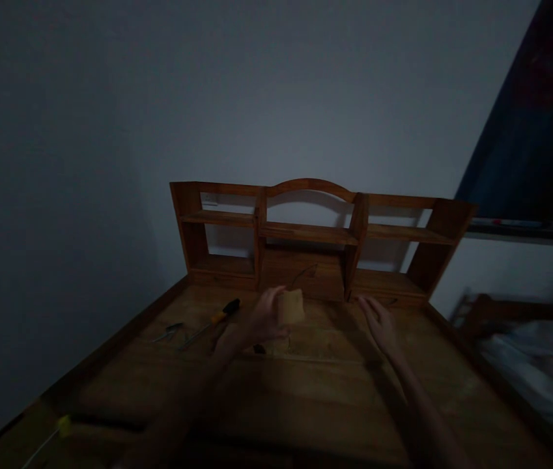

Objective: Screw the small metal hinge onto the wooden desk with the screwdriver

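Fingers of the left hand (267,317): clamped on one pale, squarish block (292,307), held above the wooden desk top (325,384). Right hand (380,326): fingers extended, loosely parted, well apart from the block. Black-and-yellow screwdriver (217,318): one, lying left of the left hand. Small metal pieces (170,331): near the screwdriver, too dim to identify. Shelf unit (305,232): wooden, at rear.

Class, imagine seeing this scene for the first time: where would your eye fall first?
Probably on the pale block in the left hand, over the desk. Behind it, the arched wooden shelf unit stands out against the pale wall. A black-and-yellow screwdriver lies on the desk, left of that hand.
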The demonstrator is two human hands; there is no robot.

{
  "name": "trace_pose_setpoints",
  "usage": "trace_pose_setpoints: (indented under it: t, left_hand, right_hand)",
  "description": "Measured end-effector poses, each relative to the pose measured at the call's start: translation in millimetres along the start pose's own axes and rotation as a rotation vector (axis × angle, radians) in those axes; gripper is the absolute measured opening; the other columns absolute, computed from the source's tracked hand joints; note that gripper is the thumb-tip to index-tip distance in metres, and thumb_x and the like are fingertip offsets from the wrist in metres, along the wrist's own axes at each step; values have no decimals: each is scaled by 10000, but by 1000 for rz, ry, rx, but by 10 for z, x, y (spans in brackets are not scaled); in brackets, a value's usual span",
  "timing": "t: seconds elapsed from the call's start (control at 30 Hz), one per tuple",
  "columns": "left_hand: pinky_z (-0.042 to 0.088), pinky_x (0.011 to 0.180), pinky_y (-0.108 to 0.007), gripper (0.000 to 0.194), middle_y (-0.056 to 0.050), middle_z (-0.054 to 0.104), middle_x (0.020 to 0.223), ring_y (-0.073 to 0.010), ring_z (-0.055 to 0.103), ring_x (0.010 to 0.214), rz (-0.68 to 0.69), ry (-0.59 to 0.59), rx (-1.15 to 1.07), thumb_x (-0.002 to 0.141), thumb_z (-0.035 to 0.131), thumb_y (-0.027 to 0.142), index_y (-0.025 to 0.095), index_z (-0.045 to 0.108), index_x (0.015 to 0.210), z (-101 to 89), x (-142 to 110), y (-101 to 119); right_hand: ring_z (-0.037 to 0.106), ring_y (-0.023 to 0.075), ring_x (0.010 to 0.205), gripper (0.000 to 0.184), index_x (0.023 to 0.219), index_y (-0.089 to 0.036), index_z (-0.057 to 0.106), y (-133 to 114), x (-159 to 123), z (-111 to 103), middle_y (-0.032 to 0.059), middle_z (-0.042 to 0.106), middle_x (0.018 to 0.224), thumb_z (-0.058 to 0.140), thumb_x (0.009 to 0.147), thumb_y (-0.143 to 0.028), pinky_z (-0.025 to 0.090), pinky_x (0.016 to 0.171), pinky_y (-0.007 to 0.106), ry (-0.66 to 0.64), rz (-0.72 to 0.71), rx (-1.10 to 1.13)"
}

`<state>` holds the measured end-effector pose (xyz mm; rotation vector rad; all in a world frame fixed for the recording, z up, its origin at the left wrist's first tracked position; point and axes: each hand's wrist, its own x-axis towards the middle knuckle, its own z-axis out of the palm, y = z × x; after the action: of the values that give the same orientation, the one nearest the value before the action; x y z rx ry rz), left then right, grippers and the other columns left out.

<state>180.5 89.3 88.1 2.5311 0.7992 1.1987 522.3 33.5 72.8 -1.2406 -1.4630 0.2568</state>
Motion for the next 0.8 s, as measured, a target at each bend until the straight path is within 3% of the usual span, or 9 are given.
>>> trace_pose_setpoints:
  t: [0.07,0.13,0.27,0.37,0.5,0.6,0.67,0.73,0.8]
  left_hand:
    - [332,1128,-410,918,-133,430,1378,-289,400,1297,85,-123,19,645,744,412,173,313,1419,427,99,133]
    - [317,1141,-392,942,-120,413,1399,-273,376,1314,99,-181,38,653,749,417,178,295,1443,698,123,204]
    - [286,1158,-391,946,-109,390,1426,-271,341,1341,51,-200,81,676,750,476,182,294,1450,894,54,196]
    - [306,1141,-392,909,-124,402,1412,-275,364,1320,2,-177,75,705,726,507,171,306,1437,914,-18,166]
    - [324,1130,-380,892,-113,417,1406,-266,382,1312,-23,-226,51,707,719,537,192,326,1429,905,-50,232]
    - [303,1152,-363,1004,-98,343,1484,-256,327,1371,16,-318,65,716,694,626,207,236,1504,852,-84,272]
    - [234,1185,-416,1133,-124,235,1547,-298,230,1426,82,-382,112,684,676,709,181,161,1545,757,-160,218]
    - [184,1192,-476,1207,-146,164,1570,-344,167,1445,101,-437,152,638,686,743,164,157,1556,580,-285,83]
    - [212,1179,-489,1126,-135,203,1563,-354,204,1435,40,-438,147,651,707,698,186,245,1541,307,-439,-119]
  right_hand:
    - [577,243,1083,407,1074,-170,679,-22,-82,96,96,646,1129,521,922,-513,405,995,376,-39,31,54]
    - [605,235,996,416,1068,-163,674,-19,-214,204,95,659,1066,543,906,-523,458,897,351,-94,93,118]
    - [611,204,833,452,1120,-152,645,48,-474,440,104,656,995,534,906,-535,475,687,293,-157,228,260]
    - [580,162,741,464,1162,-167,606,129,-552,585,67,634,891,629,850,-510,438,626,253,-206,270,362]
    - [564,151,774,561,1283,-193,521,182,-522,599,40,612,859,667,825,-481,434,692,251,-238,309,438]
    - [519,129,680,547,1300,-206,538,141,-553,409,21,582,802,670,826,-445,394,604,231,-307,359,434]
    - [470,115,588,523,1238,-186,606,107,-671,228,9,541,719,716,782,-418,353,531,226,-395,391,417]
    - [510,132,620,559,1313,-226,562,96,-867,61,12,551,743,704,801,-398,400,570,243,-541,413,337]
    - [563,168,676,544,1295,-254,570,104,-1100,-50,32,573,798,697,794,-423,444,576,263,-582,444,269]
